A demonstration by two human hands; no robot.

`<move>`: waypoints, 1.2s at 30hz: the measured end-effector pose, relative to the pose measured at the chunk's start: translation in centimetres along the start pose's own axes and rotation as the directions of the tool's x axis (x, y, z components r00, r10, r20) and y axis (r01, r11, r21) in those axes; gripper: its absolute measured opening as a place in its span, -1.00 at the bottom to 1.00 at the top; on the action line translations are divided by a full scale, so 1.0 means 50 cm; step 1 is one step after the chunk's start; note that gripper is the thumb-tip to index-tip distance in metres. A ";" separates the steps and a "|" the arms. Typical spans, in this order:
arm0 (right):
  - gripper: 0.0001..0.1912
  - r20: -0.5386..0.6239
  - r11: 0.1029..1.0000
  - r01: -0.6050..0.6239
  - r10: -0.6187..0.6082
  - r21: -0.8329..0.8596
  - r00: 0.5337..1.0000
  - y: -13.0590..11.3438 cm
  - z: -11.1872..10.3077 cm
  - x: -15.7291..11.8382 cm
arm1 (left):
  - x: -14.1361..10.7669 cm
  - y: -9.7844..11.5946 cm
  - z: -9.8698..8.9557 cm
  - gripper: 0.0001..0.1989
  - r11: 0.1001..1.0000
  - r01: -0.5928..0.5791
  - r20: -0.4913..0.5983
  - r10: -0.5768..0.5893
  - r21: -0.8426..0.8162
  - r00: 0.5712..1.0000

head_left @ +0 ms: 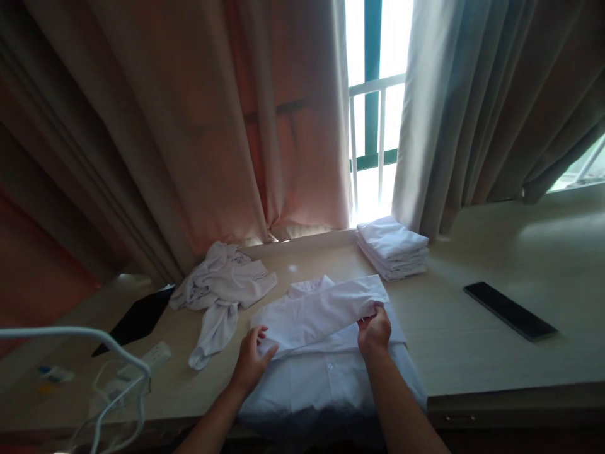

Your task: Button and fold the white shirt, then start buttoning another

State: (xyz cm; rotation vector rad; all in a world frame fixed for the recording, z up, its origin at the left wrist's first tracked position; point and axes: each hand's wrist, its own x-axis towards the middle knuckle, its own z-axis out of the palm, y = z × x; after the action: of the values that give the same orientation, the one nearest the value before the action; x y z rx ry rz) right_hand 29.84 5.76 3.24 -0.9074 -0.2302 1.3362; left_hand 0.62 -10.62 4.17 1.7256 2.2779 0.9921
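A white button-up shirt (302,388) lies on the desk in front of me, its collar toward the window and its lower part reaching the front edge. One sleeve is laid across the chest below the collar. My right hand (375,329) grips the cuff end of that sleeve, with the thumb hidden. My left hand (255,356) is at the sleeve's shoulder end, fingers curled over the cloth and thumb lying along it. Behind the shirt to the right sits a stack of folded white shirts (393,249). A crumpled white shirt (222,287) lies to the left.
A dark phone-like slab (510,310) rests on the desk (454,359) at the right. On the left are a black flat item (137,320), a white power strip (154,359) and a looping white cable (104,337). Curtains (302,157) hang behind, beside a bright window gap.
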 end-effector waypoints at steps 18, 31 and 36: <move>-0.64 0.048 0.939 0.130 -0.121 -0.319 0.991 -0.044 -0.093 0.025 | -0.114 -0.072 -0.001 -0.76 0.981 -0.095 -0.029 0.101 0.167 0.994; -0.38 0.083 0.818 0.134 -0.105 -0.559 0.991 -0.092 -0.160 0.036 | -0.109 -0.084 -0.006 -0.93 0.998 -0.013 -0.084 0.009 -0.055 0.996; -0.64 0.215 0.579 0.277 -0.175 -0.767 0.961 -0.093 -0.158 0.041 | -0.111 -0.080 -0.014 -0.93 0.999 0.036 -0.052 -0.037 -0.028 0.998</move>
State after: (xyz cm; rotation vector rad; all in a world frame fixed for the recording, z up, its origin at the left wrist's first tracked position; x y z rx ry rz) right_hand 38.75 4.40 0.56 -1.4841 -1.0768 1.0153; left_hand -1.08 -16.44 0.88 1.6610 2.3081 1.0685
